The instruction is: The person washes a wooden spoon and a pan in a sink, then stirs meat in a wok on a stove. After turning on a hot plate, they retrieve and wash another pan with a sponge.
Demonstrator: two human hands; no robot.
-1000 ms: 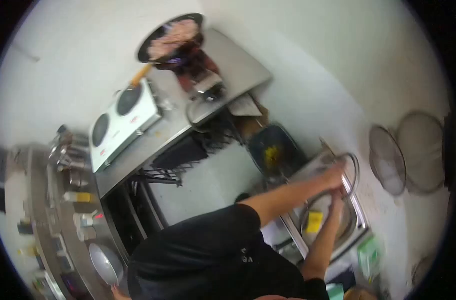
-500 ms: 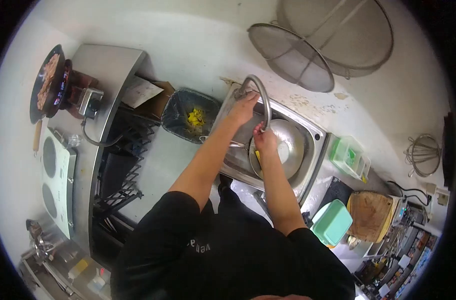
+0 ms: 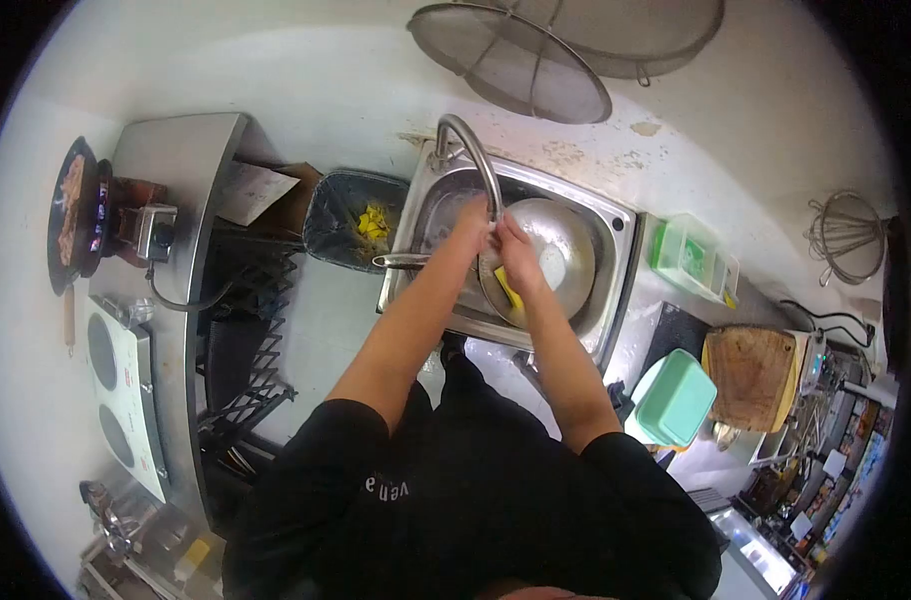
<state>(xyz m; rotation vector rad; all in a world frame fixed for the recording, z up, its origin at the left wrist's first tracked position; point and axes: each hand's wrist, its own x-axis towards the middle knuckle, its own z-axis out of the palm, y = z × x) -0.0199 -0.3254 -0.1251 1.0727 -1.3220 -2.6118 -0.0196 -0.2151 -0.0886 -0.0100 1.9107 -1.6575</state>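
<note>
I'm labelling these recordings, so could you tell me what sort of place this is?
Probably a small commercial kitchen: a metal sink holding a large pan, a wok of food over a lit burner, and large strainers on the wall.

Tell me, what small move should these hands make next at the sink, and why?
I'd probably bring the right hand down to the yellow sponge: it lies in the metal pan, close by that wrist, while the left hand is beside the right under the tap. Whether either hand holds anything small is unclear.
</note>
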